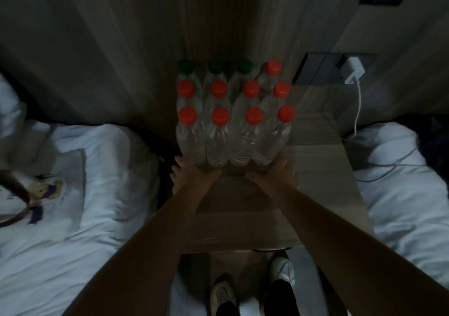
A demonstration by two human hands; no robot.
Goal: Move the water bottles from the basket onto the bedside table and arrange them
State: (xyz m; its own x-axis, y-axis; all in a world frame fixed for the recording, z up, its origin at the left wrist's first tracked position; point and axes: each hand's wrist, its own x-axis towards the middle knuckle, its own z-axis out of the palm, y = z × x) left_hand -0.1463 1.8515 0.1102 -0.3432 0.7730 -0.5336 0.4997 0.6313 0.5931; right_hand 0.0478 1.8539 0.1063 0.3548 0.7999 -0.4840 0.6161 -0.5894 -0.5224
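Several clear water bottles stand upright in tight rows on the wooden bedside table (315, 170), toward its back left. Most have red caps (220, 116); three in the far row have green caps (185, 65). My left hand (192, 174) rests against the base of the front left bottles (192, 143), fingers spread. My right hand (277, 172) presses against the base of the front right bottles (269, 143). Neither hand wraps around a single bottle. No basket shows in this dim view.
White bedding lies on both sides, with a printed pillow (60, 189) on the left bed. A white charger (353, 70) sits in a wall panel, its cable (358, 111) trailing down onto the right bed. My shoes (223, 294) stand below the table's front edge.
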